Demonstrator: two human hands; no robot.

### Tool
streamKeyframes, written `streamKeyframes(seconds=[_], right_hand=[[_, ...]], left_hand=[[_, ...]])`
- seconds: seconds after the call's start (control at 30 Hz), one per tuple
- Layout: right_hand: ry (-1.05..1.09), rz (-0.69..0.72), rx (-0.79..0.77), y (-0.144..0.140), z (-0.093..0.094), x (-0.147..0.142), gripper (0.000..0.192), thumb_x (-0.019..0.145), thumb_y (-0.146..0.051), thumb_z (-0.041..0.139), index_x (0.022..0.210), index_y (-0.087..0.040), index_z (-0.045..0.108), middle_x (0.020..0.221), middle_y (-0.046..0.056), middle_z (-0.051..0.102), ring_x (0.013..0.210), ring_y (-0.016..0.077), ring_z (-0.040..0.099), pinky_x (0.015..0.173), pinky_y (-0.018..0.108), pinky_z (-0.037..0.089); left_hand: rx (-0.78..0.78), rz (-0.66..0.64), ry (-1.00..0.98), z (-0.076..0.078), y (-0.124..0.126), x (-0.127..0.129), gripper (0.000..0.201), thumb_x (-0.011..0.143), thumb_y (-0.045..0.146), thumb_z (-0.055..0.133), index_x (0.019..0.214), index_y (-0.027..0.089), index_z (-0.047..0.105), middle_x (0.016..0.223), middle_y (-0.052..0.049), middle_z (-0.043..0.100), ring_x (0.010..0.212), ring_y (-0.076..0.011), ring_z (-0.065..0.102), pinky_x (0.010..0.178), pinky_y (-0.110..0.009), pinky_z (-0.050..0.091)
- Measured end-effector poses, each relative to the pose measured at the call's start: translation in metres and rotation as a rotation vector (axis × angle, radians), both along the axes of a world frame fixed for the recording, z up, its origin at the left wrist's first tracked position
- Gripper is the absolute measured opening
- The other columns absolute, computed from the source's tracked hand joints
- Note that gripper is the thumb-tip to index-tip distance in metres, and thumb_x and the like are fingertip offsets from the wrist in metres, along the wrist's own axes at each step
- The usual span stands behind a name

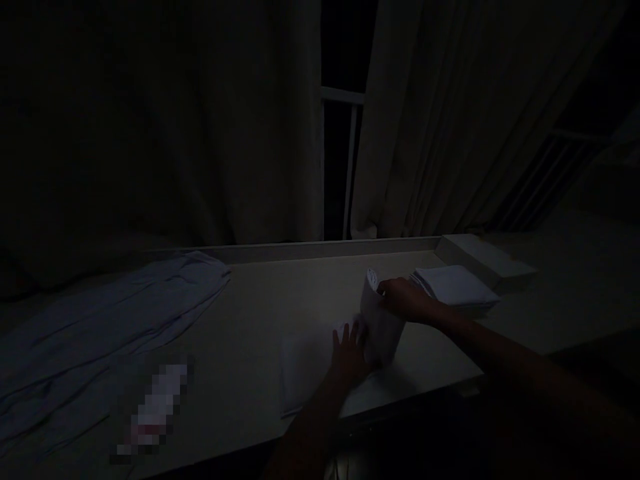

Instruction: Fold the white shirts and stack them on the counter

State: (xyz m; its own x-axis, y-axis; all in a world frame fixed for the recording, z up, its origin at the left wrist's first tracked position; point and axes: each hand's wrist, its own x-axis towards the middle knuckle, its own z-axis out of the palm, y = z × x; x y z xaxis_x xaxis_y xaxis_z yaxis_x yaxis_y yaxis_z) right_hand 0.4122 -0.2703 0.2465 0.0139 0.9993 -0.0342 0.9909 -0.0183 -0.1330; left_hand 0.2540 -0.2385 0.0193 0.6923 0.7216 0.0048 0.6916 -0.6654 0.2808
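A pale folded cloth [307, 363] lies flat near the front of the table, with one section [383, 327] raised upright at its right. My right hand [403, 298] pinches the top edge of that raised section. With fingers spread, my left hand [347, 353] presses on the cloth at the foot of the raised part. A neat stack of folded cloth [457, 285] sits just beyond my right hand. The light is very dim, so the exact kind of cloth cannot be made out.
A long crumpled pale cloth [125, 313] covers the left of the table [280, 287]. In front of it is a pixelated item [157, 403]. A low box-like ledge [485, 257] stands at the back right. Curtains [250, 120] hang behind the raised back edge.
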Motion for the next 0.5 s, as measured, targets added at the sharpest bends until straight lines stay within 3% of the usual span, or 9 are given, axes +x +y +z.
streamKeyframes(seconds=[0.07, 0.17, 0.3, 0.5], right_hand=[[-0.061, 0.022, -0.004, -0.002, 0.001, -0.01, 0.021, 0.08, -0.023, 0.059, 0.098, -0.016, 0.068, 0.094, 0.011, 0.071, 0.085, 0.0203, 0.066, 0.061, 0.023, 0.035], [-0.095, 0.004, -0.008, -0.005, 0.004, -0.014, 0.019, 0.081, -0.021, 0.056, 0.096, -0.016, 0.067, 0.095, 0.011, 0.07, 0.083, 0.0192, 0.066, 0.06, 0.023, 0.034], [-0.089, 0.0, -0.009, -0.01, 0.007, -0.013, 0.021, 0.082, -0.02, 0.055, 0.099, -0.017, 0.066, 0.095, 0.01, 0.07, 0.083, 0.0184, 0.066, 0.06, 0.023, 0.034], [-0.134, 0.025, -0.022, -0.014, 0.003, -0.029, 0.02, 0.087, -0.022, 0.051, 0.101, -0.016, 0.063, 0.091, 0.012, 0.07, 0.084, 0.0206, 0.067, 0.06, 0.024, 0.035]], left_hand=[[-0.038, -0.04, -0.013, 0.01, 0.009, 0.0, 0.091, 0.07, 0.076, 0.05, 0.147, 0.031, 0.03, 0.155, -0.01, 0.028, 0.139, -0.0392, 0.025, 0.107, -0.062, 0.02], [-0.041, -0.026, -0.053, 0.025, 0.024, -0.001, 0.064, 0.084, 0.061, 0.041, 0.139, 0.028, 0.041, 0.138, -0.011, 0.05, 0.121, -0.0309, 0.048, 0.097, -0.05, 0.037], [-0.023, 0.035, -0.07, 0.033, 0.032, 0.003, 0.048, 0.088, 0.049, 0.038, 0.128, 0.026, 0.051, 0.129, -0.012, 0.054, 0.113, -0.0304, 0.051, 0.09, -0.048, 0.04], [-0.056, 0.052, -0.05, 0.031, 0.029, 0.026, 0.044, 0.088, 0.042, 0.042, 0.125, 0.022, 0.054, 0.124, -0.018, 0.054, 0.115, -0.0353, 0.046, 0.091, -0.055, 0.036]])
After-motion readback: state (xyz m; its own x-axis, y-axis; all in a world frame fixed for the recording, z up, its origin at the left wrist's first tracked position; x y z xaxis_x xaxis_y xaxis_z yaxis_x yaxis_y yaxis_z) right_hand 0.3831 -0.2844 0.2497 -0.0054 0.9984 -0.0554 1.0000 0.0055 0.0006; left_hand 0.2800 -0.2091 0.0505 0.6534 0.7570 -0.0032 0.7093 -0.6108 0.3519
